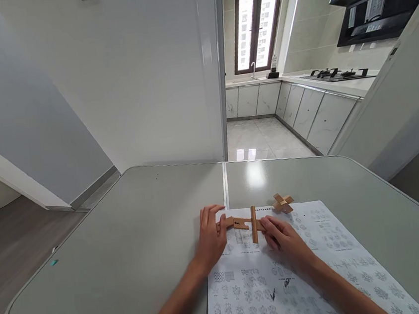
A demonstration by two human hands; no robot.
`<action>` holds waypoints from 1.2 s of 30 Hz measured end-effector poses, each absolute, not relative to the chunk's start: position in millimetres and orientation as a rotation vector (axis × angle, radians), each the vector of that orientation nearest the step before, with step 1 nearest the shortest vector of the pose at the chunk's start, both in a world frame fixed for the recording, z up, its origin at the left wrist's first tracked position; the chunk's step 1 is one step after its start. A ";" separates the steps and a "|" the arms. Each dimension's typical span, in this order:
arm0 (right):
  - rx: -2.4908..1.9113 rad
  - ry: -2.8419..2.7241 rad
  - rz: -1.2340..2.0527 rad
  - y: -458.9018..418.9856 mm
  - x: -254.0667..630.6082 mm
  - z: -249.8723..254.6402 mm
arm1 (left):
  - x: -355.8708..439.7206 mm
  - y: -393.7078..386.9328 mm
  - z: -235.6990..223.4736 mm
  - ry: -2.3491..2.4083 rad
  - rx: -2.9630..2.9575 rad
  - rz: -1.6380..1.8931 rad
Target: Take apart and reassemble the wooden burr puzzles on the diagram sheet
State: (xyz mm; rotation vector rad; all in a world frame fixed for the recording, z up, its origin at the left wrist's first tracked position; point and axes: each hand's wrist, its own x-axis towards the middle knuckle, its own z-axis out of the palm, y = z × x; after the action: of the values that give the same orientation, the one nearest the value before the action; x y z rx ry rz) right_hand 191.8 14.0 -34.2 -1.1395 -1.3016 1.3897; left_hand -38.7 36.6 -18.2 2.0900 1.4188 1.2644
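My left hand curls its thumb and fingers about the end of a short wooden puzzle piece. Just right of it is a notched wooden puzzle piece with a dark mark on its face. My right hand pinches the end of a wooden puzzle piece from the right. A long wooden stick stands crosswise to that piece, near the notched one. Whether these parts are interlocked or only touching, I cannot tell. Beyond my right hand sits an assembled wooden cross-shaped puzzle.
A large printed sheet with rows of small line diagrams lies under both hands on the grey table. A small green object is near the table's left edge. Past the table are a white wall and a kitchen doorway.
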 end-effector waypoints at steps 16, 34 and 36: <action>-1.048 -1.492 1.480 9.8 189.0 -33.4 | -31.6 19.0 -13.2 0.933 2.232 0.952; -1.044 -1.171 1.463 23.8 212.1 -39.8 | -39.9 25.7 -9.2 1.005 2.064 1.073; -1.042 -1.088 1.410 26.3 214.9 -41.6 | -43.5 28.7 -7.3 1.059 2.050 1.115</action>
State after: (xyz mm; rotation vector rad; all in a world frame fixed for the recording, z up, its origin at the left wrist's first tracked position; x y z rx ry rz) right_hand 214.9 26.3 -41.6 -1.0421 -1.0878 1.4098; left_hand -43.5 28.7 -7.3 2.0502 1.0593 1.1154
